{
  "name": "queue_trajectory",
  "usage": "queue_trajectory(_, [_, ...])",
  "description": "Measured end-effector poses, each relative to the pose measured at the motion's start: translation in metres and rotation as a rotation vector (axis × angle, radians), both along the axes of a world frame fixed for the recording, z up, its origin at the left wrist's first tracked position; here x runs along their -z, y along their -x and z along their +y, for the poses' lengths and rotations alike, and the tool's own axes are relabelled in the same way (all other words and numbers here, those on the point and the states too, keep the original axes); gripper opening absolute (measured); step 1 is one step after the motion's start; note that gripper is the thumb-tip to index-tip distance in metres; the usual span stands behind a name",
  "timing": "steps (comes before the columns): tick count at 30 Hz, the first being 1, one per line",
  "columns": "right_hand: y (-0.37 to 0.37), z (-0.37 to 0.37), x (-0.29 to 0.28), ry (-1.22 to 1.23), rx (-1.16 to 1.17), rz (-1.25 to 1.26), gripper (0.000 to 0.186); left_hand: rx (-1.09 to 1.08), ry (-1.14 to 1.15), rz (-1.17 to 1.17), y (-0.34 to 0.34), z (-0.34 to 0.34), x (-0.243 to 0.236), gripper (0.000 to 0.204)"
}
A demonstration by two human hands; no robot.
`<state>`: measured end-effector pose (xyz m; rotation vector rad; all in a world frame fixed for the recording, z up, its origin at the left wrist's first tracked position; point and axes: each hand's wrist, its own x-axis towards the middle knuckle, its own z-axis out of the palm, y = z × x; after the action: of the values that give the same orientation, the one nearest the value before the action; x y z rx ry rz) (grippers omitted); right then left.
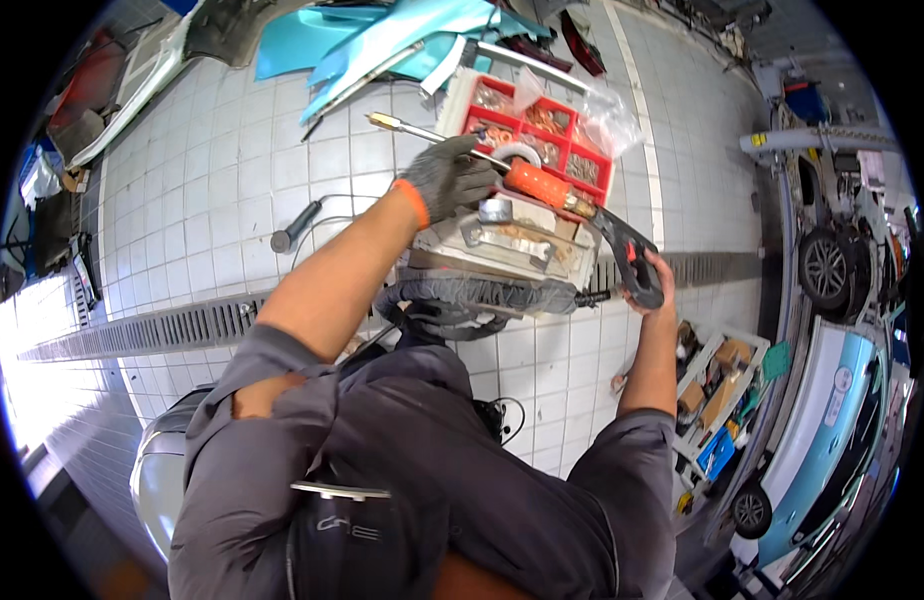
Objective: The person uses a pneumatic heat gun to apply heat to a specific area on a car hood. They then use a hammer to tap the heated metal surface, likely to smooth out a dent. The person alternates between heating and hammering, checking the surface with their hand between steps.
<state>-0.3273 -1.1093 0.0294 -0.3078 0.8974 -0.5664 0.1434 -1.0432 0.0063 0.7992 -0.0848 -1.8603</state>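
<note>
My right hand (650,280), bare, grips the black pistol-type handle of a slide hammer puller (540,184). The tool has an orange sliding weight and a metal rod that ends in a brass-coloured tip, pointing to the far left. My left hand (450,178) wears a grey glove with an orange cuff. It is closed over the rod just left of the orange weight, and part of the rod is hidden beneath it. Below the tool, a metal ring-like piece (495,211) rests on a cart (582,252).
On the cart lies a red divided tray (610,178) of washers and small hardware, with a clear plastic bag (610,115). A black cylindrical tool (296,228) with a cord is on the tiled floor. Turquoise panels (382,55) lie beyond. A floor grate (162,330) crosses behind the cart.
</note>
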Motion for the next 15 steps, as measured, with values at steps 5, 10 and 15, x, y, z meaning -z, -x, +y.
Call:
queue_trajectory(5, [0.031,0.0,0.0,-0.008,-0.037,0.439,0.051,-0.245,-0.128,-0.175,-0.026,0.131,-0.033,0.039])
queue_trajectory(10, [0.017,-0.034,-0.075,0.128,-0.478,1.019,0.067,-0.555,-0.363,-0.312,-0.075,0.346,0.039,0.034])
queue_trajectory(15, [-0.145,-0.05,-0.138,1.183,-0.766,1.68,0.064,-1.164,-0.444,-0.275,-0.049,0.536,0.037,0.032])
